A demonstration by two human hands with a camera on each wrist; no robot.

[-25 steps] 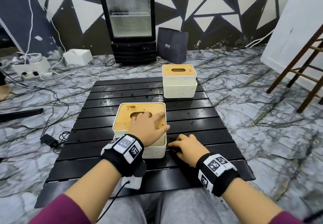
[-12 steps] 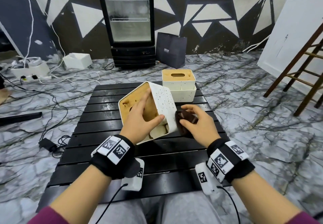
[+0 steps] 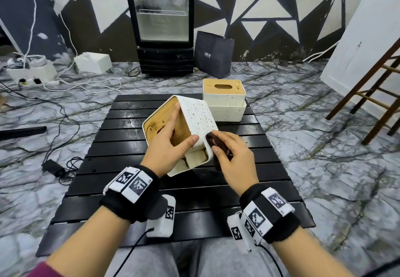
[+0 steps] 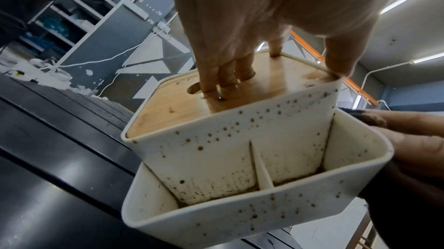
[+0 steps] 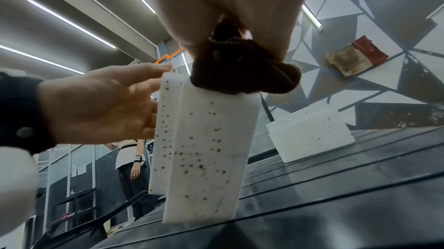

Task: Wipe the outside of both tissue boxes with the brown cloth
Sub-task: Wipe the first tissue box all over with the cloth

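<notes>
A white speckled tissue box with a wooden lid is lifted and tilted on its side above the black slatted table. My left hand grips it, fingers in the lid slot, thumb on the white wall. My right hand holds the bunched brown cloth against the box's right side wall, near its edge; the same cloth shows in the right wrist view. The second tissue box stands upright at the table's far right, also seen as box.
A glass-door fridge and a dark paper bag stand on the marble floor behind the table. Cables and a power strip lie at the left. A wooden stool stands at the right. A person stands in the background.
My left hand lifted the near box off the table and tipped it on its side. My right hand picked the cloth up from the table and brought it against the box's side.
</notes>
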